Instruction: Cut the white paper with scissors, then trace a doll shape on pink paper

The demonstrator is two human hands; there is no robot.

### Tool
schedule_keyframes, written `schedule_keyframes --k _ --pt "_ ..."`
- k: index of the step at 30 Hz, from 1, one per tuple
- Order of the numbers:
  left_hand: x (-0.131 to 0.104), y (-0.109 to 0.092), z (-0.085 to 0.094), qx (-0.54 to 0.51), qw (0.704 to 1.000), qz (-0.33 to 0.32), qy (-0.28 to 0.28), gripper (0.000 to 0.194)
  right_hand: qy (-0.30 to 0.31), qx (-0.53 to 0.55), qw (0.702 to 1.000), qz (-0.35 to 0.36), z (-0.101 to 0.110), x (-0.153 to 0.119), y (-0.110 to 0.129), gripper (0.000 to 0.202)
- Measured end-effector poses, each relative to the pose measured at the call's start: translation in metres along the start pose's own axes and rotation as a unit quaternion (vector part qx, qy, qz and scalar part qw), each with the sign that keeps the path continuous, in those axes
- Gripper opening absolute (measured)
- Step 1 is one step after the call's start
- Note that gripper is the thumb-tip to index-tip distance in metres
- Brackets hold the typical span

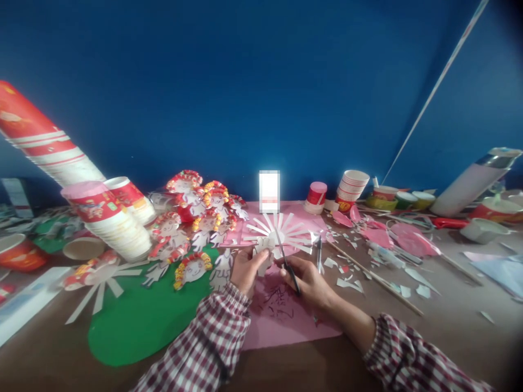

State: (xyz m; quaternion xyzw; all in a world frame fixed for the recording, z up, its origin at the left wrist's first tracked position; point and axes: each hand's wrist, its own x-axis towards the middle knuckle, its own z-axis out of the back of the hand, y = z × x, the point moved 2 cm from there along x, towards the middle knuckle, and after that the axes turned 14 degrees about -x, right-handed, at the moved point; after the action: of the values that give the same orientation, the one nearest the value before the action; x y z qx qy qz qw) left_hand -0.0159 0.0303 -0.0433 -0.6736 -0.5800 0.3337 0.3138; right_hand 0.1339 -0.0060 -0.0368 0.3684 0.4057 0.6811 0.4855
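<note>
My left hand is closed on a small white paper cutout, pinched between thumb and fingers. Black-handled scissors are in my right hand, their blades pointing up and away beside the paper. Whether the blades touch the cutout, I cannot tell. Just behind both hands a cup cut into white strips lies fanned out on pink paper. Dark pen scribbles mark the pink paper below my hands. Right of the strips lies a dark, slim tool, perhaps a knife or pen.
Left are green paper, several paper figures with red and yellow curls, and stacked paper cups. Right lie paper scraps, a wooden stick, pink pieces and a tilted white bottle. A blue wall stands behind.
</note>
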Motion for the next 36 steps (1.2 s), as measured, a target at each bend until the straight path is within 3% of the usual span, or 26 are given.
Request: schedule_keyframes --k 15,36 --pt "0.0028 0.0065 0.0032 0.009 1.0 -0.006 0.018 0.028 0.043 -0.035 0.998 -0.012 -0.0021 -0.001 0.002 0.038" --pt "0.0002 0.0037 -0.0016 0.012 1.0 0.0 0.022 0.028 0.045 -0.057 0.997 0.002 -0.0026 -0.0003 0.0048 0.022"
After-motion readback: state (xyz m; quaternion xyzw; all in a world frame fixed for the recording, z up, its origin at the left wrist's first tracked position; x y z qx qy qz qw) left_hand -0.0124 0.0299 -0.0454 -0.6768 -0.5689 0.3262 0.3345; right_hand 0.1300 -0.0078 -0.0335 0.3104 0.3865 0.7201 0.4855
